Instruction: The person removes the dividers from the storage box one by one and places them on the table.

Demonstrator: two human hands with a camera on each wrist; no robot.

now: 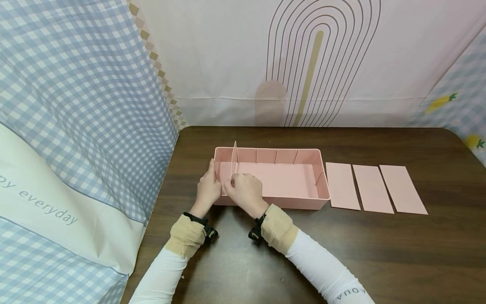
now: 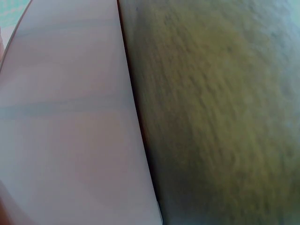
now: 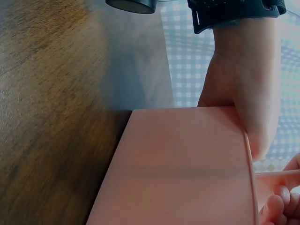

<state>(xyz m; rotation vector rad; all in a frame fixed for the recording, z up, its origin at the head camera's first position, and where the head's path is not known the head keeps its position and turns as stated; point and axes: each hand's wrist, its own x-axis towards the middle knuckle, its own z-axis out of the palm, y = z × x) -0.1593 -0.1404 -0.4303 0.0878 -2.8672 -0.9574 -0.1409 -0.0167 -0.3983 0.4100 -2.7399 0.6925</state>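
A long pink box (image 1: pixel 292 203) with grooves inside its walls lies on the table. Near its left end a thin pink divider panel (image 1: pixel 233 160) stands upright, its far top corner rising above the back rim. My right hand (image 1: pixel 247 192) reaches over the front wall and pinches the divider's near edge. In the right wrist view its curled fingers (image 3: pixel 273 210) show beside that edge. My left hand (image 1: pixel 208 188) grips the box's left end, index finger stretched along the wall and thumb toward the inside. The box's front wall (image 2: pixel 75 154) fills much of the left wrist view.
Three flat pink panels (image 1: pixel 367 188) lie side by side to the right of the box. The brown wooden table (image 1: pixel 448 253) ends at a patterned cloth behind. A blue checked cloth (image 1: pixel 95 105) hangs along the left edge.
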